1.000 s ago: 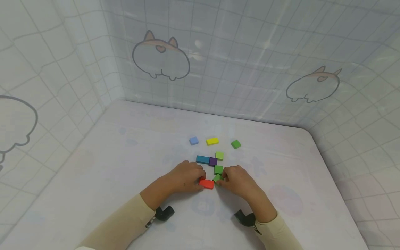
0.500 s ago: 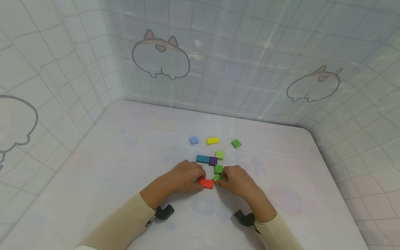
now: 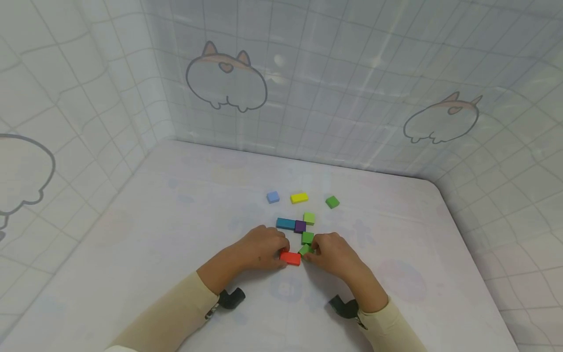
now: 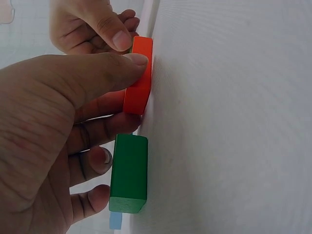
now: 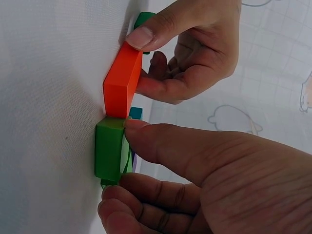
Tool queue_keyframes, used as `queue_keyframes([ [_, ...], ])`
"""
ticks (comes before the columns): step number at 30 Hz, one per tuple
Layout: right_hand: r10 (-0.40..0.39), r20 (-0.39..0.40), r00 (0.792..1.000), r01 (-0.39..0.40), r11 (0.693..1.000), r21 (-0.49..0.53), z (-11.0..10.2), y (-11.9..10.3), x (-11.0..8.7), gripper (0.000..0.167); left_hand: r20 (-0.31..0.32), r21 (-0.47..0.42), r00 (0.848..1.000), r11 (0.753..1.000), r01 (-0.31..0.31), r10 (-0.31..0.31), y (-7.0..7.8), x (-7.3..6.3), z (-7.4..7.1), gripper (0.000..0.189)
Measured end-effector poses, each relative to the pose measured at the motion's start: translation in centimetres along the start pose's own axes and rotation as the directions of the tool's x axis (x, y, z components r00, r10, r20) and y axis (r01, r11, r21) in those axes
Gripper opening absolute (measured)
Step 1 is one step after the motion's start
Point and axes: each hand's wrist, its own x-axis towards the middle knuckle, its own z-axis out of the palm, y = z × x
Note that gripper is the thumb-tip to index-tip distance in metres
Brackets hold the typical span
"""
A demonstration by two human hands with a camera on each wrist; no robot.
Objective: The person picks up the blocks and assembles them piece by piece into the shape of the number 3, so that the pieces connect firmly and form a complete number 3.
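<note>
My left hand (image 3: 264, 248) pinches a red rectangular block (image 3: 291, 258) between thumb and fingers, low over the white cloth. To its right, my right hand (image 3: 335, 253) has thumb and fingertips on a green square block (image 5: 109, 148), which sits at the red block's end, turned at an angle in the head view. Just beyond it lies a second green block (image 3: 307, 238). A purple block (image 3: 300, 226) and a teal rectangular block (image 3: 285, 223) continue the row, with a lime block (image 3: 309, 218) behind. In the left wrist view a dark green block (image 4: 129, 170) stands beside the left fingers, hidden from the head view.
Farther back lie a light blue block (image 3: 273, 197), a yellow rectangular block (image 3: 299, 198) and another green block (image 3: 332, 202), spaced apart. Sheets with a grid and cartoon drawings (image 3: 226, 80) enclose the cloth-covered surface (image 3: 198, 171) at the back and sides.
Under my right fingertips the green block has shifted very slightly to the left. Both hands stay in place, and the other blocks have not moved.
</note>
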Motion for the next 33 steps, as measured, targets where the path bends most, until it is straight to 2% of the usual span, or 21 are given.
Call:
queue_keyframes([
  [9, 0.028, 0.005, 1.000, -0.028, 1.000, -0.012, 0.02, -0.09, 0.01, 0.025, 0.001, 0.005, 1.000, 1.000, 0.006, -0.006, -0.01, 0.09, 0.16, 0.029],
  [33, 0.035, 0.002, 0.999, -0.035, 0.999, -0.013, -0.12, -0.08, -0.15, 0.027, -0.011, 0.005, 1.000, 1.000, -0.001, 0.001, -0.22, 0.07, 0.29, 0.029],
])
